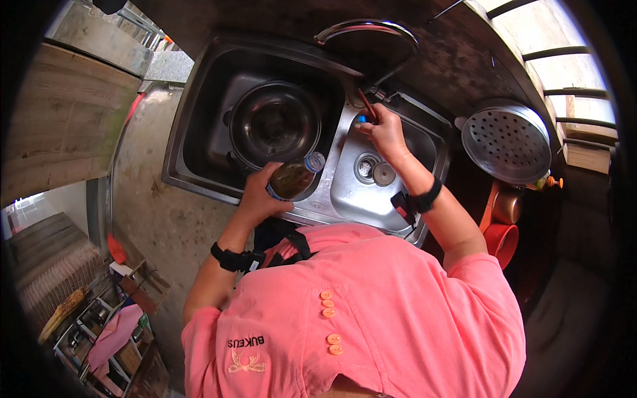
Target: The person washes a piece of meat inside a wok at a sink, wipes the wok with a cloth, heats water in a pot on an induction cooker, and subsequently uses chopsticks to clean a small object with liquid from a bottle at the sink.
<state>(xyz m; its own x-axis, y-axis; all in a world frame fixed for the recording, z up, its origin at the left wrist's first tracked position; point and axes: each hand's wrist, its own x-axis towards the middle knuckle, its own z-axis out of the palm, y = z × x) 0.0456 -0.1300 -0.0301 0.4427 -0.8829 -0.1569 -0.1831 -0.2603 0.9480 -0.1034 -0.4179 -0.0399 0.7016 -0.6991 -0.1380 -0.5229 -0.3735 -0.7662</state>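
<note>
My left hand (264, 194) is closed around a clear plastic bottle (292, 180) of brownish contents, its uncapped-looking neck tilted up to the right over the sink divider. Over the upper end of the small basin, my right hand (384, 130) grips a thin reddish-brown stick (367, 103); a blue cap (362, 119) shows at its fingertips. A round metal pot (275, 124) rests in the large basin of the steel double sink (318, 205), with liquid apparently in it. Beneath my right hand, the small basin holds a drain (366, 166) with a round metal strainer cover (384, 174) beside it.
A curved chrome faucet (371, 26) arches behind the sink. To the right are a perforated metal steamer pan (507, 142) and a red container (501, 241). A concrete counter (159, 174) extends left; a cluttered rack (107, 343) stands at lower left.
</note>
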